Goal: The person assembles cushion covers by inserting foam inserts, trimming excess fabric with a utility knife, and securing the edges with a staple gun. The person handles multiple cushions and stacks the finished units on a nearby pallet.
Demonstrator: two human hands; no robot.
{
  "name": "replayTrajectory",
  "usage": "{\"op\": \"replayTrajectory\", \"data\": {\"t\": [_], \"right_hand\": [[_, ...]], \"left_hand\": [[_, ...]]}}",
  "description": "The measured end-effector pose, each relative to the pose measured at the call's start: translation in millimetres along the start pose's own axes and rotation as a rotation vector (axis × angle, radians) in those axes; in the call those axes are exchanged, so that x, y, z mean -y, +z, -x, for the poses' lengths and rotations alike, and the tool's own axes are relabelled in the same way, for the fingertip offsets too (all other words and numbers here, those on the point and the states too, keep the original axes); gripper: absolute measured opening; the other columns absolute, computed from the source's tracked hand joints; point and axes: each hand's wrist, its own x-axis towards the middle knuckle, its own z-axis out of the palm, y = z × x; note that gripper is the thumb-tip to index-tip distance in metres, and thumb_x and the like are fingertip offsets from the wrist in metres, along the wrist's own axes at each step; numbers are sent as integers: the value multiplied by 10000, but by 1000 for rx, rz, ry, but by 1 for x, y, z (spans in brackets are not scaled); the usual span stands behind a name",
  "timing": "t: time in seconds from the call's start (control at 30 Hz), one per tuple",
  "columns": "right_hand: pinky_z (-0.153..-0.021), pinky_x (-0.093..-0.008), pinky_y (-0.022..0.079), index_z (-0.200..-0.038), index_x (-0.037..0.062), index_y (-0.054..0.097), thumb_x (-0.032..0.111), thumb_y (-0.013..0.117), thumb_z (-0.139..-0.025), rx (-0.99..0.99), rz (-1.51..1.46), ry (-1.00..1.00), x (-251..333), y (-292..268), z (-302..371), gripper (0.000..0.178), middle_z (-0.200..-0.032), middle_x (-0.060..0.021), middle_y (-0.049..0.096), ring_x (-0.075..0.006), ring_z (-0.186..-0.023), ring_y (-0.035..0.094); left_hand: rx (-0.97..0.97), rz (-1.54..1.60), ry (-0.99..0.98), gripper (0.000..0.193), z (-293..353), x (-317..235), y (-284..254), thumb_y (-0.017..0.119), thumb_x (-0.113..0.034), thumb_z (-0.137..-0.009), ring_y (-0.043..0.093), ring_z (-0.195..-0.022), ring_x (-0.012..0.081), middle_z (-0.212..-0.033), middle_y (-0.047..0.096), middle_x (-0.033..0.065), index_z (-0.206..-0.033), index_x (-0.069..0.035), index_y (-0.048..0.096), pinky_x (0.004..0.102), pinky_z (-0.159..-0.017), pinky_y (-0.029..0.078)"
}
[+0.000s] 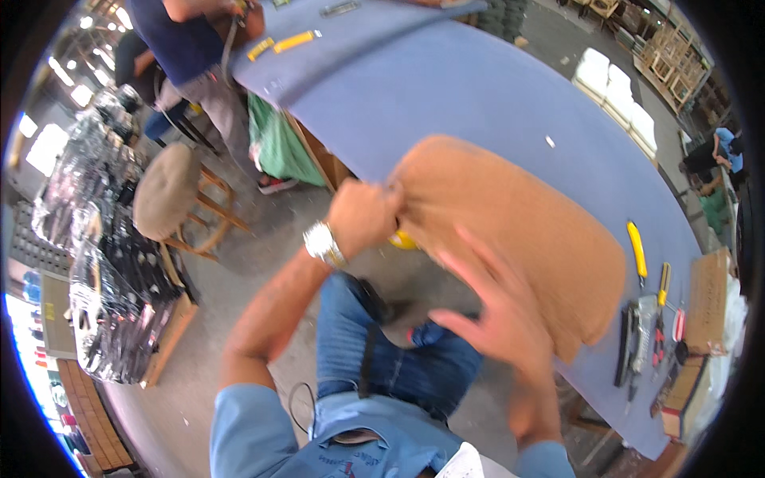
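Observation:
A brown fabric-covered pad [518,223] with rounded corners lies on the blue-grey work table [446,88], its near side at the table's edge. My left hand [362,211], a watch at its wrist, is closed on the pad's left end, where the fabric puckers into folds. Just below that fist shows a small yellow thing [404,240], mostly hidden, whose kind I cannot make out. My right hand [506,315] is spread with fingers apart over the pad's near edge, slightly blurred. Whether its fingers touch the fabric is unclear.
Yellow-handled tools [637,251] and other hand tools lie at the table's right end beside a cardboard box [708,299]. More yellow tools [293,41] rest at the far left, near another person [191,48]. A padded stool [169,191] and plastic-wrapped stacks [111,295] stand left.

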Motion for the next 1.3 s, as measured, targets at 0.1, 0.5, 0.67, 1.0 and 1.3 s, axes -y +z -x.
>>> {"op": "replayTrajectory", "data": {"t": [0.1, 0.5, 0.67, 1.0, 1.3], "right_hand": [[-1101, -508, 435, -1332, 124, 668, 288, 856, -776, -19, 196, 62, -21, 42, -30, 610, -1552, -157, 485, -390, -1359, 514], [-786, -489, 518, -917, 77, 715, 222, 697, -925, -322, 325, 222, -85, 67, -65, 146, -921, -127, 690, -364, -934, 658], [-691, -384, 512, -981, 76, 698, 196, 714, -923, -342, 299, 193, -96, 74, -73, 134, -858, -71, 689, -259, -757, 654], [-743, -448, 548, -999, 176, 714, 175, 678, -882, -366, 371, -102, -117, 76, -65, 123, -945, -85, 711, -325, -875, 692], [-935, -454, 516, -1067, 31, 678, 59, 676, -837, -190, 402, -132, -21, 85, -80, 232, -1058, -203, 687, -404, -1037, 653]], "left_hand": [[-169, -51, 154, 501, -17, -3, -23, 841, -489, -692, 745, -842, 307, -891, 753, 145, -917, -58, 725, 444, -681, 584], [-21, 413, 126, 468, -47, 48, -4, 817, -447, -816, 694, -923, 333, -971, 730, 135, -1011, -30, 734, 433, -827, 562], [-296, 665, 3, 537, 0, 25, 42, 779, -416, -902, 709, -1065, 298, -1350, 678, 123, -1309, -79, 684, 394, -967, 558], [-349, 726, 41, 564, 11, 9, 50, 824, -316, -831, 686, -1142, 323, -1452, 588, 185, -1305, -44, 685, 392, -977, 553], [-512, 546, 118, 350, 9, 20, 69, 732, -193, -868, 712, -1012, 336, -1306, 683, 143, -1186, -45, 716, 400, -860, 582]]}}
